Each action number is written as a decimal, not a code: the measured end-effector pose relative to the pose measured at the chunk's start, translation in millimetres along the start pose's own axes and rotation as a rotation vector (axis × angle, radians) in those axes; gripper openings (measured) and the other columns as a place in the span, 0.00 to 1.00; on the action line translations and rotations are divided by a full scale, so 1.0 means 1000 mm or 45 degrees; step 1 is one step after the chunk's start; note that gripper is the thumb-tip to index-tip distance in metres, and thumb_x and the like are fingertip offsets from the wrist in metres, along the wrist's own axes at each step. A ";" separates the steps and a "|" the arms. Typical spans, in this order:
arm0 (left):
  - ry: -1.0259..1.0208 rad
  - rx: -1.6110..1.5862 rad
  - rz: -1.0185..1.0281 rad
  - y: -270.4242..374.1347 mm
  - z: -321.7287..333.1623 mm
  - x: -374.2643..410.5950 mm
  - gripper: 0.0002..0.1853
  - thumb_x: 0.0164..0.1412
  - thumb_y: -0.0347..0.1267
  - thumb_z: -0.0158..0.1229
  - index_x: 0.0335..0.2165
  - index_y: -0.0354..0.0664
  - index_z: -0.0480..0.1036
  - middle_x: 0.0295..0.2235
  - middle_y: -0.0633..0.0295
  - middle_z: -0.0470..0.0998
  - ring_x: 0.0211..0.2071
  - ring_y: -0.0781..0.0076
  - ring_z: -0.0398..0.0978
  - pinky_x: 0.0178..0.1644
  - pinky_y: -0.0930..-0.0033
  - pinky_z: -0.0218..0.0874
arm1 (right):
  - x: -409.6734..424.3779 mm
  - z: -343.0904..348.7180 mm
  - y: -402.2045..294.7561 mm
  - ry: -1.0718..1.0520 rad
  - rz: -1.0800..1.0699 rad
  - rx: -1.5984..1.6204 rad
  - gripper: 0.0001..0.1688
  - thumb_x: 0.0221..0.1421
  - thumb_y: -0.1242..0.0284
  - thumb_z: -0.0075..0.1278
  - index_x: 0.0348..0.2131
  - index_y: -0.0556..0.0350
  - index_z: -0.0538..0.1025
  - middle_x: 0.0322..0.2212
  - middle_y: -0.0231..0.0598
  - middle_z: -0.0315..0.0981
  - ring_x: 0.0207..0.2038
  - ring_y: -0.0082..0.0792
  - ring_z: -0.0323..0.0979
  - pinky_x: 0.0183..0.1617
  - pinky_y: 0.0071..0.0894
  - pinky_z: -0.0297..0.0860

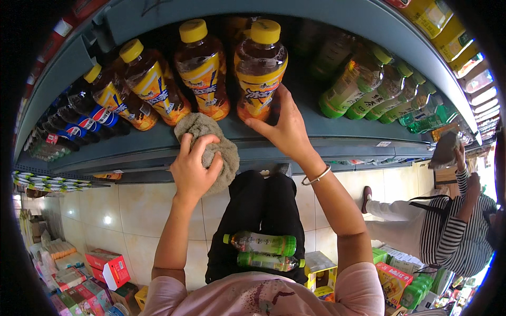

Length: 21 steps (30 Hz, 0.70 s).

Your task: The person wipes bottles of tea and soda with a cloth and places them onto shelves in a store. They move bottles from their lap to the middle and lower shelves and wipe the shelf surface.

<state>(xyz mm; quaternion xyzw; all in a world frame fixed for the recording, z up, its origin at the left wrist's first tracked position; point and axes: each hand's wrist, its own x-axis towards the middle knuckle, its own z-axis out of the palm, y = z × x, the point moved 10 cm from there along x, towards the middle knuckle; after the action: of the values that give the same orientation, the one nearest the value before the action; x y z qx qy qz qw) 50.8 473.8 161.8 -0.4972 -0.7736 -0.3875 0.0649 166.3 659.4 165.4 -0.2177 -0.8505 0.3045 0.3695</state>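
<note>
My left hand point(195, 168) grips a bunched grey-green cloth point(225, 158) at the shelf's front edge, just below the orange-labelled tea bottles. My right hand point(290, 128) holds the lower part of a yellow-capped tea bottle point(261, 75), thumb in front and fingers around its right side. That bottle is upright on the dark grey shelf point(304, 118). Left of it stands a similar tea bottle point(202, 75), with another tea bottle point(154, 87) farther left. Across my lap lie two green-labelled bottles, an upper bottle point(263, 243) and a lower bottle point(270, 261).
Green-labelled bottles point(352, 89) line the shelf at right; Pepsi bottles point(91, 122) stand at left. Overhead runs the upper shelf's edge point(237, 8). A person in a striped top point(454, 233) is at right, holding a grey cloth point(444, 152). Boxes point(108, 266) sit behind on the left.
</note>
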 end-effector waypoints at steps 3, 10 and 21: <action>-0.018 -0.023 -0.018 0.000 0.000 0.000 0.13 0.48 0.32 0.61 0.36 0.54 0.75 0.34 0.64 0.70 0.30 0.56 0.74 0.29 0.60 0.66 | 0.006 0.009 0.011 -0.080 0.077 0.041 0.43 0.41 0.59 0.69 0.50 0.64 0.67 0.40 0.55 0.73 0.44 0.51 0.72 0.47 0.41 0.69; -0.020 -0.016 -0.006 -0.003 0.000 -0.001 0.13 0.49 0.32 0.61 0.37 0.53 0.74 0.33 0.63 0.69 0.29 0.56 0.74 0.29 0.60 0.65 | 0.012 0.011 0.011 -0.270 0.128 0.122 0.38 0.44 0.60 0.67 0.49 0.64 0.69 0.42 0.52 0.74 0.46 0.45 0.73 0.47 0.38 0.69; -0.001 0.019 0.037 -0.002 0.001 -0.001 0.14 0.48 0.33 0.61 0.37 0.55 0.74 0.33 0.66 0.68 0.24 0.61 0.74 0.24 0.63 0.64 | 0.061 0.022 0.054 -0.284 0.208 0.778 0.40 0.53 0.72 0.58 0.61 0.59 0.59 0.57 0.46 0.63 0.59 0.40 0.62 0.62 0.37 0.61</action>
<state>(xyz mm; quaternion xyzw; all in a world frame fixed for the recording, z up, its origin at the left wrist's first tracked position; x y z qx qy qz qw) 50.1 473.6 160.1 -0.5080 -0.7691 -0.3806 0.0740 118.9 727.4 147.3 -0.1295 -0.7349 0.5959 0.2967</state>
